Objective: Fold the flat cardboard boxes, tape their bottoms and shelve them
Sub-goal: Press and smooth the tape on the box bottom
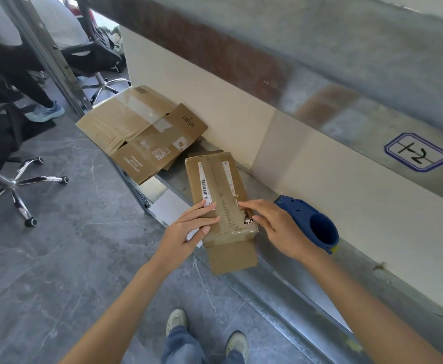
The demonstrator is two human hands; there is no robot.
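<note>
Both hands rest flat on the box [220, 185]. The left hand [188, 229] lies with its fingers straight across the near left part of the top face, its thumb against the box's left side; it presses and does not clasp. The right hand [278, 227] is likewise spread, its fingers straight and touching the clear tape [232, 219] that runs along the top seam, thumb close to the torn tape end.

Far left, on the grey floor [70, 245], stands a chair [12, 177] with a chrome star base; behind it a seated person's leg and a pale blue shoe [45, 112] show, with a second chair [102, 82] further back. Right of these, a stack of flat boxes [136, 127] lies at the far end of the shelf [280, 279], the top one printed HT007 (read upside down from here). The folded box lies just nearer along the same metal shelf, taped face up, with barcode labels on it; a white sheet [173, 206] shows beside it on the left. Just right of the right hand, a blue dispenser [307, 219] sits on the shelf against the cream panel. Far right, on the shelf above, is a blue-framed sticker [417, 152] with handwriting.
</note>
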